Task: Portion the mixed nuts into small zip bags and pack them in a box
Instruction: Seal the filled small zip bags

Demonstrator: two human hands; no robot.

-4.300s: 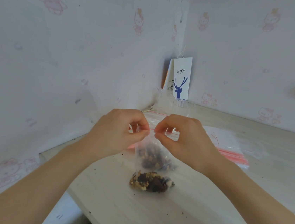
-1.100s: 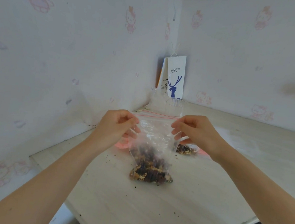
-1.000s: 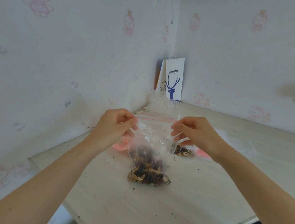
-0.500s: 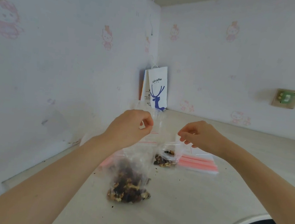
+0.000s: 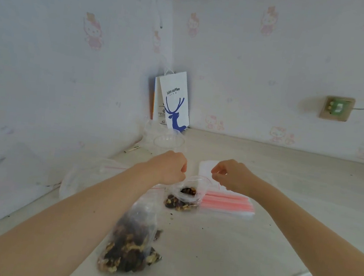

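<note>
Head view looks down at a pale table (image 5: 254, 248) set in a wallpapered corner, with both bare arms reaching forward. A small bag (image 5: 189, 192) of clear plastic stands near the middle of the table, its mouth gaping open and mixed nuts (image 5: 179, 203) heaped in its bottom. The right hand (image 5: 232, 176) is at the right edge of that mouth, thumb and forefinger pressed together on the rim. The left hand (image 5: 168, 168) is at the left edge with its fingers curled under; the back of the hand hides them, so I cannot tell whether they grip the rim.

A big bag (image 5: 130, 245) of nuts lies nearer the camera, just beside the left forearm, with crumbs scattered around it. A stack of empty bags (image 5: 228, 204) with pink zip strips lies flat, touching the small bag's right side. Further back stands a clear plastic cup (image 5: 168, 141), and behind it a white paper bag (image 5: 174, 100) with a blue deer leans in the corner. A wall socket (image 5: 337, 108) sits on the right wall.
</note>
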